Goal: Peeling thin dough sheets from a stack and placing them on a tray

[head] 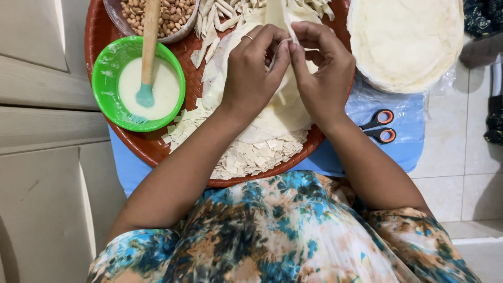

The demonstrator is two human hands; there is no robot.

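— Two hands at work, one item in progress. Left hand [250, 71], ring on one finger, and right hand [320, 68] meet fingertip to fingertip, both pinching a thin, pale cream strip of pastry sheet [290, 32] and holding it just above the round, reddish-brown woven tray [105, 31].

— Condition of the strip?

— Soft, matte, paper-thin, bent to a fold where the fingers grip it. Whether it is already filled or sealed cannot be told; the fingers hide that part.

— Stock done, stock left?

— Judged done: a heap of small square pastry offcuts [257, 154] along the tray's near edge and a row of narrow cut strips [220, 15] at the far edge, so the cutting seems well advanced. Orange-handled scissors [381, 126] lie on the blue cloth [408, 141] to the right, well apart from both hands. Judged left: a large uncut pale sheet [283, 112] lying under the wrists, and a full round stack of flat pastry rounds [406, 39] on clear plastic beyond the tray. No finished pieces are in view.

— Supplies?

— Green plastic bowl of white paste [137, 86] with a wooden-handled teal brush [146, 63] standing in it, left of the hands; clear bowl of brown peanuts [167, 15] behind it. Early to middle stage, by my estimate.
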